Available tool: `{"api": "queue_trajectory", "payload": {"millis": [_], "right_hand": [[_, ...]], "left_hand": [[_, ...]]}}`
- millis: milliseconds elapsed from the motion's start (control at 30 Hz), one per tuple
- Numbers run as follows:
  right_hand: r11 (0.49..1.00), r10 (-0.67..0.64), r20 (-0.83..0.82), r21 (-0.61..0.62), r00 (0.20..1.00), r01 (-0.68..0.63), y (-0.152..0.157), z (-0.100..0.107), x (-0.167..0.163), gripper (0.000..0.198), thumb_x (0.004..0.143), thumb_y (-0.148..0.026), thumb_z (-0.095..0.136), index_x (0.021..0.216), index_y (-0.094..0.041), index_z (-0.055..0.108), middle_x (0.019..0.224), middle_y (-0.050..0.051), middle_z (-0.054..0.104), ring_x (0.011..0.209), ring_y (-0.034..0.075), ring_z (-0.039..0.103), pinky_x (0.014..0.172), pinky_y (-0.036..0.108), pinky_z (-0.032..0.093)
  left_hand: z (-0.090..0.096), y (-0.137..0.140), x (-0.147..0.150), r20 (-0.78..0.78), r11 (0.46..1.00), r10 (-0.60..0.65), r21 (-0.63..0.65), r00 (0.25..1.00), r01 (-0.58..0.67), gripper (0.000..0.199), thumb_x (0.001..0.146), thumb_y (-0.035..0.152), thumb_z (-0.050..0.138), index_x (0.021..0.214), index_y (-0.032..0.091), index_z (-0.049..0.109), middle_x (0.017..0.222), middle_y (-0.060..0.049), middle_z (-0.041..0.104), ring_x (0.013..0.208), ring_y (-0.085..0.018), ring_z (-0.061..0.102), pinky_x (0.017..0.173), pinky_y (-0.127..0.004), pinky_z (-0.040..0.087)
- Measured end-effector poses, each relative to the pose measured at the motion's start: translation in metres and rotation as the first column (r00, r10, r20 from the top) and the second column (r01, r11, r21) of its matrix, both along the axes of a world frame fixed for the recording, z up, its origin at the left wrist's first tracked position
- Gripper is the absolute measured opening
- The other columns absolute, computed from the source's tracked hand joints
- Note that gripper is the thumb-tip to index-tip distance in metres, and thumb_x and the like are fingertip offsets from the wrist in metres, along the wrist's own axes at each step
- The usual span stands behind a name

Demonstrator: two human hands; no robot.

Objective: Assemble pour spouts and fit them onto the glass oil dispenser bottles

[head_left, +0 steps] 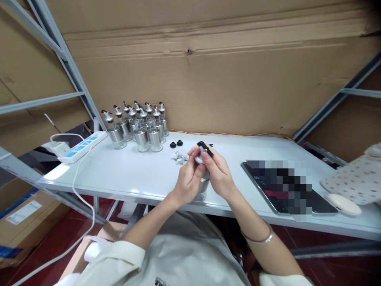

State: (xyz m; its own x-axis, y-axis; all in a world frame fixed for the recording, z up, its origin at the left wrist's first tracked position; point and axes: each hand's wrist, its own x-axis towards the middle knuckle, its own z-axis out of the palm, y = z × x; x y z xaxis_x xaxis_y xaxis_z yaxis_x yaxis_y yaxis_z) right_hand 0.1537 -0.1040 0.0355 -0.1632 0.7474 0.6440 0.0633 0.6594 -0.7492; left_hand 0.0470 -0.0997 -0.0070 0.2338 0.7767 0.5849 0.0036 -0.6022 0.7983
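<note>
The bottle is upright between the two hands, close to the front edge of the bench, and that edge is the main worry. If the grip slips while the top is being worked, the glass could tip toward the lap and fall to the floor. (Whether its base rests on the bench or hangs slightly above it, I cannot tell.)

The left hand is curled around the neck, its thumb pressed to the near side. The right hand pinches the spout near its collar, thumb against fingers. With both hands crowded on the top, little steadies the body, so uneven force could set it rocking; a sideways push might seat the spout crooked or strain its black lever.

Just beyond the left hand lie loose pale pieces, and past them two black caps; a careless knuckle or sleeve could scatter them. Farther left, the other bottles are packed closely, so knocking one could topple its neighbours. The tablet lies flat to the right, near enough for a dropped bottle to strike. At the left end, the white cable droops over the edge, where it might snag.
</note>
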Motion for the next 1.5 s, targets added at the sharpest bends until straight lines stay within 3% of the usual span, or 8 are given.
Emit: {"api": "queue_trajectory", "payload": {"millis": [233, 567, 700, 967, 1033, 1200, 1367, 1500], "right_hand": [[0.996, -0.018, -0.070, 0.089, 0.997, 0.024, 0.005, -0.008, -0.004, 0.026, 0.096, -0.035, 0.037, 0.087, -0.022, 0.057, 0.090, 0.004, 0.059, 0.088, 0.018, 0.056, 0.079, 0.033, 0.044], [0.935, -0.210, -0.038, 0.283, 0.977, 0.212, 0.003, -0.012, -0.007, 0.026, 0.097, -0.032, 0.028, 0.085, -0.022, 0.049, 0.088, 0.006, 0.052, 0.086, 0.019, 0.052, 0.079, 0.037, 0.044], [0.926, -0.268, -0.040, 0.264, 0.963, 0.269, 0.002, -0.012, -0.007, 0.028, 0.096, -0.037, 0.027, 0.084, -0.023, 0.048, 0.089, 0.006, 0.053, 0.088, 0.020, 0.054, 0.081, 0.039, 0.045], [0.919, -0.295, -0.178, 0.217, 0.939, 0.330, 0.003, -0.018, -0.011, 0.030, 0.094, -0.046, 0.030, 0.086, -0.024, 0.049, 0.092, 0.007, 0.054, 0.092, 0.022, 0.056, 0.086, 0.042, 0.046], [0.942, -0.258, -0.204, 0.163, 0.944, 0.293, 0.004, -0.017, -0.011, 0.029, 0.094, -0.047, 0.031, 0.086, -0.024, 0.049, 0.092, 0.006, 0.055, 0.094, 0.022, 0.057, 0.086, 0.040, 0.046], [0.996, -0.073, -0.288, -0.063, 0.955, 0.057, 0.006, -0.010, -0.010, 0.028, 0.092, -0.047, 0.039, 0.084, -0.023, 0.051, 0.093, 0.004, 0.059, 0.097, 0.019, 0.058, 0.086, 0.034, 0.047], [0.959, -0.035, -0.349, -0.276, 0.936, -0.067, 0.007, -0.004, -0.005, 0.037, 0.085, -0.058, 0.047, 0.082, -0.022, 0.053, 0.091, 0.004, 0.064, 0.086, 0.018, 0.061, 0.060, 0.026, 0.047], [0.923, -0.067, -0.367, -0.376, 0.928, -0.082, 0.007, 0.003, -0.002, 0.041, 0.077, -0.062, 0.054, 0.080, -0.021, 0.053, 0.087, 0.003, 0.065, 0.064, 0.013, 0.057, 0.040, 0.022, 0.030]], "left_hand": [[-0.002, 0.003, 0.008, 0.030, 0.993, 0.119, -0.008, 0.992, -0.119, 0.056, 0.090, 0.058, 0.033, 0.120, 0.014, 0.051, 0.084, -0.008, 0.065, 0.106, -0.025, 0.058, 0.093, -0.036, 0.047], [-0.002, 0.002, 0.012, 0.042, 0.990, 0.128, 0.048, 0.991, -0.130, 0.054, 0.090, 0.057, 0.034, 0.116, 0.015, 0.053, 0.088, -0.009, 0.064, 0.092, -0.021, 0.060, 0.086, -0.032, 0.046], [0.000, 0.002, 0.013, 0.061, 0.990, 0.127, 0.056, 0.990, -0.130, 0.052, 0.089, 0.058, 0.036, 0.113, 0.016, 0.054, 0.087, -0.008, 0.063, 0.073, -0.017, 0.057, 0.072, -0.030, 0.047], [0.002, 0.005, 0.012, 0.073, 0.986, 0.140, 0.082, 0.987, -0.146, 0.054, 0.085, 0.062, 0.040, 0.110, 0.018, 0.058, 0.090, -0.009, 0.064, 0.077, -0.020, 0.057, 0.076, -0.035, 0.046], [0.004, 0.005, 0.013, 0.084, 0.988, 0.133, 0.068, 0.988, -0.139, 0.054, 0.085, 0.062, 0.041, 0.111, 0.018, 0.058, 0.091, -0.008, 0.064, 0.076, -0.019, 0.057, 0.075, -0.034, 0.047], [0.007, 0.006, 0.017, 0.188, 0.994, 0.110, -0.015, 0.976, -0.109, 0.053, 0.085, 0.057, 0.046, 0.118, 0.016, 0.055, 0.106, -0.009, 0.065, 0.082, -0.016, 0.059, 0.076, -0.029, 0.048], [0.006, 0.006, 0.019, 0.269, 0.996, 0.080, -0.052, 0.960, -0.069, 0.054, 0.083, 0.057, 0.050, 0.118, 0.017, 0.056, 0.116, -0.010, 0.063, 0.101, -0.020, 0.060, 0.085, -0.030, 0.050], [0.008, 0.005, 0.018, 0.276, 0.992, 0.089, -0.109, 0.957, -0.061, 0.060, 0.080, 0.062, 0.051, 0.117, 0.016, 0.058, 0.104, -0.010, 0.067, 0.089, -0.020, 0.064, 0.079, -0.032, 0.052]]}}
